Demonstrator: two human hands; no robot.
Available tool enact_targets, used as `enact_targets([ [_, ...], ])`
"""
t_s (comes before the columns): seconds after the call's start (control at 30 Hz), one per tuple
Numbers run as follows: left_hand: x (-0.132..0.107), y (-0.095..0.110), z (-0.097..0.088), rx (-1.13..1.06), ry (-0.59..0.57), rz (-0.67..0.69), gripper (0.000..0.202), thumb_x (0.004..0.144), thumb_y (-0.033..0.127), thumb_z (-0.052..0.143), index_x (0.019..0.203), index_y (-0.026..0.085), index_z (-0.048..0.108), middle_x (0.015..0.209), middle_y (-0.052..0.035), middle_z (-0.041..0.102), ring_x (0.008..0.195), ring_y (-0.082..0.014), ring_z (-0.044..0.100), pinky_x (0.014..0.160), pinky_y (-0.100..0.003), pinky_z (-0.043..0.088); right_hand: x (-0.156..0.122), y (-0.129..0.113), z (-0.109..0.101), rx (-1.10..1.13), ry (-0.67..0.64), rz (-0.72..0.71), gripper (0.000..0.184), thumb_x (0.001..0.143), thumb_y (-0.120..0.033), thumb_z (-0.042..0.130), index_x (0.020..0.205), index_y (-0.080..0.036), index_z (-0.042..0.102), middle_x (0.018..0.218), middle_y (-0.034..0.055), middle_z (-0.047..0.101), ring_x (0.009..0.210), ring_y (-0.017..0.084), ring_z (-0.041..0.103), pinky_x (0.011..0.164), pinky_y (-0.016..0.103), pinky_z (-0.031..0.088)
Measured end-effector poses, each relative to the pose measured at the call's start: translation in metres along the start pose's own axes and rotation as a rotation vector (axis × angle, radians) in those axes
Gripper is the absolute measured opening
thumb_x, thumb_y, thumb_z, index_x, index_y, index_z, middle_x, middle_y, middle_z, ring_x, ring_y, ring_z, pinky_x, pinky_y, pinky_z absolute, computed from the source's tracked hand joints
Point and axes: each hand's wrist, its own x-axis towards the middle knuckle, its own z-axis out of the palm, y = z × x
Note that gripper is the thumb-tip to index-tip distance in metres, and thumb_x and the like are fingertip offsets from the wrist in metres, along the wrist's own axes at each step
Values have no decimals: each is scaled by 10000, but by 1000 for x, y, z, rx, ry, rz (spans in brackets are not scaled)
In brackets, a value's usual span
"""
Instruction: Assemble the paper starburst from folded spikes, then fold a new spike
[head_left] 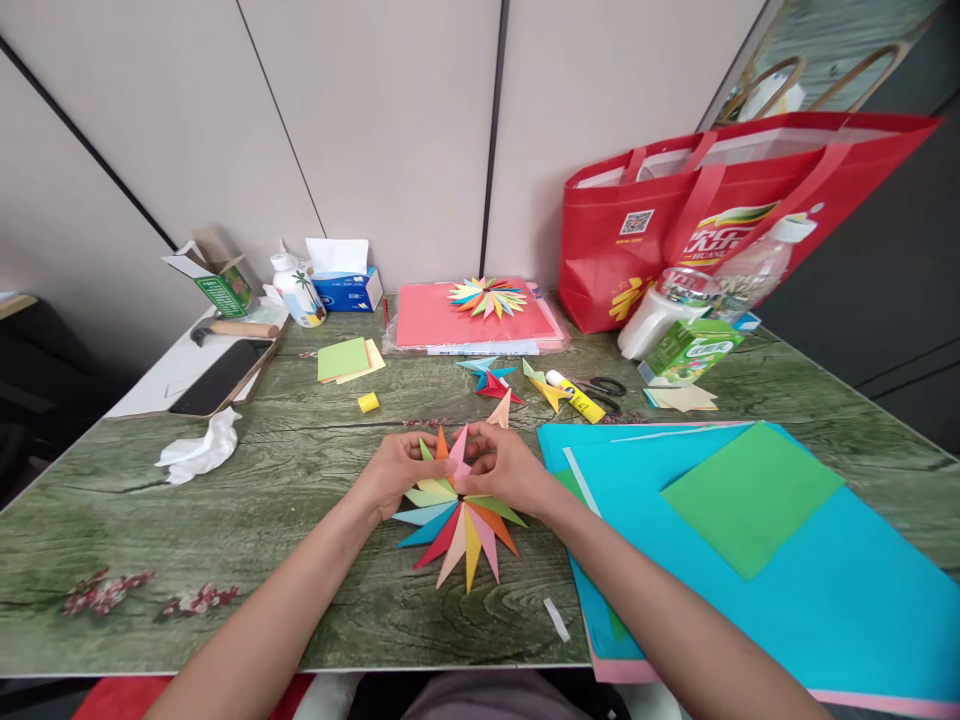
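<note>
Pinching spiky multicol. paper star (471, 530), L hand (394, 467) & R hand (508, 470) nearly closed

One view, from up on the person's head.
It looks forward and down over the tabletop (300, 480), with the left hand (391, 470) and right hand (510, 472) close by in the middle and the wall (390, 120) farther off at the top.

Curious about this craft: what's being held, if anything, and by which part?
The near paper star, at its far side: left hand and right hand pinch it around the pink piece there.
</note>
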Motion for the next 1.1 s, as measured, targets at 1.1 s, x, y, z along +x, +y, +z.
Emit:
enact_targets([
  [1.1,0,9,-7,-116,-76,-123,323,395,166,827,661,119,650,567,-24,662,465,-116,581,476,-217,439,1,0,-93,-1295,894,179,367,753,-82,391,1077,-102,561,893,194,579,838,270,535,679,350,394],
])
